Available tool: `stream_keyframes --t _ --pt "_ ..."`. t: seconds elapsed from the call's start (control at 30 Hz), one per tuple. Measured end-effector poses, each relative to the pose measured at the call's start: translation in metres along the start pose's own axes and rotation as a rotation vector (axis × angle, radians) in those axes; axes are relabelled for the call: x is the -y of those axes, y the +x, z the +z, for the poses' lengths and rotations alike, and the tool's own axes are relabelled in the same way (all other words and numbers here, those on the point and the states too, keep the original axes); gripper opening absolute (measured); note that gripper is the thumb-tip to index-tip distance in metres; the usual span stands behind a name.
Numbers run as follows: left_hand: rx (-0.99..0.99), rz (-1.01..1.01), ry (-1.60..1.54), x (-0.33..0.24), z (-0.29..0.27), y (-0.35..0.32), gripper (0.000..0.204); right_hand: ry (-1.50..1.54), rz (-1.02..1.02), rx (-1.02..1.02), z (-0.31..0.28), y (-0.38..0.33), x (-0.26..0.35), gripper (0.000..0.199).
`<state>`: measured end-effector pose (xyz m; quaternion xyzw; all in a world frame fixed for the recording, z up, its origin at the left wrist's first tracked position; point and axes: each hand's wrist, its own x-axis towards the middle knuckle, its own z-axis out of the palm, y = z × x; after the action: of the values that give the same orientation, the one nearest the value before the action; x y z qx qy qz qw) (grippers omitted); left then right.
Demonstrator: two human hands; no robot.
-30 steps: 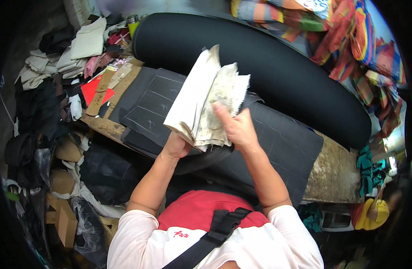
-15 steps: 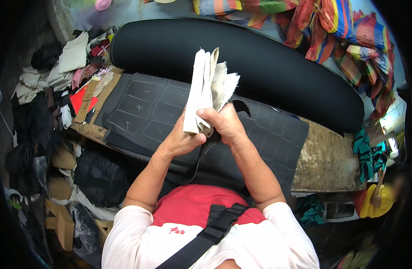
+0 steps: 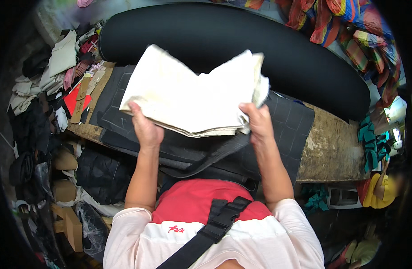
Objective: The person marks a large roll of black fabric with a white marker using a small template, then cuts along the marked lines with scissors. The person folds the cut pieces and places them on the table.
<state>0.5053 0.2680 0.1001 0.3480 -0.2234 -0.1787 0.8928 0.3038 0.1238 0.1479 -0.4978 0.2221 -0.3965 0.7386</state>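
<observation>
both hands, the left hand (image 3: 145, 130) and the right hand (image 3: 258, 121), pinch the lower edges of a cream stack of sheets (image 3: 194, 96), held above black quilted panels (image 3: 286, 116) on the table (image 3: 331, 152). loose top sheets could slide off if the stack tilts. no labels are legible; red card (image 3: 73, 98) lies at 9 o'clock.

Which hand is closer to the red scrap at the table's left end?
Left. The left hand grips the cream stack on the side nearer the red scrap; the right hand grips its far side.
</observation>
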Motion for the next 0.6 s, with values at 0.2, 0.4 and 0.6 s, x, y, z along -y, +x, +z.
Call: stream_keyframes --t 0.2,0.4,0.6 --pt "-0.701 -0.215 0.513 -0.023 -0.117 -0.042 0.068 -0.387 0.231 -0.659 -0.158 -0.083 0.036 0.04" --pt "-0.919 -0.284 0.68 -0.059 -0.183 -0.024 0.097 -0.845 -1.368 -1.555 -0.243 -0.186 0.244 0.03" --pt "-0.828 -0.357 0.461 -0.048 -0.197 0.011 0.053 -1.383 -0.66 -0.725 -0.153 -0.085 0.157 0.03"
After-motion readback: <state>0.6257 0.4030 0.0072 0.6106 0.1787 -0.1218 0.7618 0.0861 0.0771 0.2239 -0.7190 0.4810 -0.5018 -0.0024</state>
